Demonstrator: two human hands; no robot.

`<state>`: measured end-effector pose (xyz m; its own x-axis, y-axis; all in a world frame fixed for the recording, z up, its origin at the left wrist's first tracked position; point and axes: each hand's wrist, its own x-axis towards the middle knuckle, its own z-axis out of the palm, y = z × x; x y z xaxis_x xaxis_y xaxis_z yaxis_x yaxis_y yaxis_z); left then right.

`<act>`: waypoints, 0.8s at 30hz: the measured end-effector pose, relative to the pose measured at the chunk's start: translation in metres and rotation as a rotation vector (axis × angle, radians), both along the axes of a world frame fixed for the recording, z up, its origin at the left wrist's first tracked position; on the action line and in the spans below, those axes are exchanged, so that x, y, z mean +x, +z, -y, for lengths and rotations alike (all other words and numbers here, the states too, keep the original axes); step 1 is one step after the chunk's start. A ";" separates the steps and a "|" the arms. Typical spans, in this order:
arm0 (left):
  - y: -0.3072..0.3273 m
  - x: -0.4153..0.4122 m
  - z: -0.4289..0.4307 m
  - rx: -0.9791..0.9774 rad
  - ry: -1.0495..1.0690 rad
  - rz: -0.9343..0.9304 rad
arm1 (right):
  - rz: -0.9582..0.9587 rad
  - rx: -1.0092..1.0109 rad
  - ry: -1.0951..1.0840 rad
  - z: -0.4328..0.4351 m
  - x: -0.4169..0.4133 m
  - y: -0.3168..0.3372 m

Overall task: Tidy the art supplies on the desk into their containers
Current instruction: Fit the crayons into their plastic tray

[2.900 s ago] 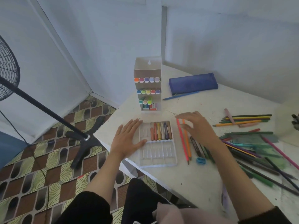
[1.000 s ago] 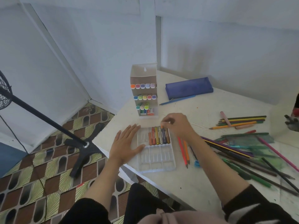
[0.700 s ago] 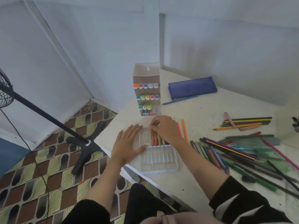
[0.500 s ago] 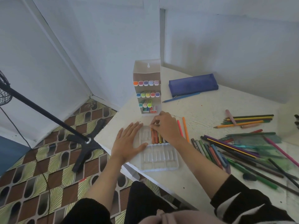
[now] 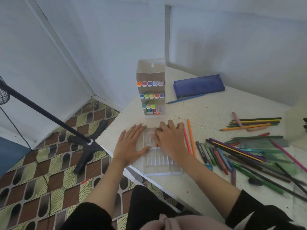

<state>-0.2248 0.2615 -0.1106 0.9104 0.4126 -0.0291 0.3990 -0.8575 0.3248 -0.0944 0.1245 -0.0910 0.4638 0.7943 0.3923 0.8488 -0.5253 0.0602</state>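
- The bench (image 5: 207,113) is ending in a corner at the left, with its near edge running diagonally toward the person.
- The clear tray (image 5: 159,165) is lying flat just inside that near edge, its near-left corner almost at the lip.
- The marker rack (image 5: 151,90) is standing upright just beyond the tray, leaving only a narrow gap.
- Two pencils (image 5: 190,138), red and orange, are lying just right of the tray. A loose pile of pencils and pens (image 5: 245,155) is crowding the bench farther right.
- Bare surface is showing between the rack and the blue pencil case (image 5: 198,85).
- The left hand (image 5: 131,146) is resting flat on the tray's left rim with its fingers straight and spread. Its wrist is hanging past the bench edge.
- The right hand (image 5: 171,140) is lying palm down over the tray's far half, with its fingers stretched out and gripping nothing that shows.
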 end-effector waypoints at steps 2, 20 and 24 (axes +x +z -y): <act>0.000 0.000 0.000 0.005 -0.003 -0.007 | 0.012 0.003 0.001 0.004 0.001 -0.002; -0.001 0.000 -0.001 0.004 -0.010 0.010 | -0.367 0.221 -0.538 0.085 0.093 0.022; 0.001 0.000 0.000 0.002 -0.012 0.001 | -0.454 0.135 -0.756 0.148 0.139 0.018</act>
<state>-0.2244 0.2611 -0.1093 0.9153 0.4019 -0.0277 0.3886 -0.8627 0.3235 0.0441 -0.0237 -0.0726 0.9786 0.1731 0.1115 0.1992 -0.9329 -0.2999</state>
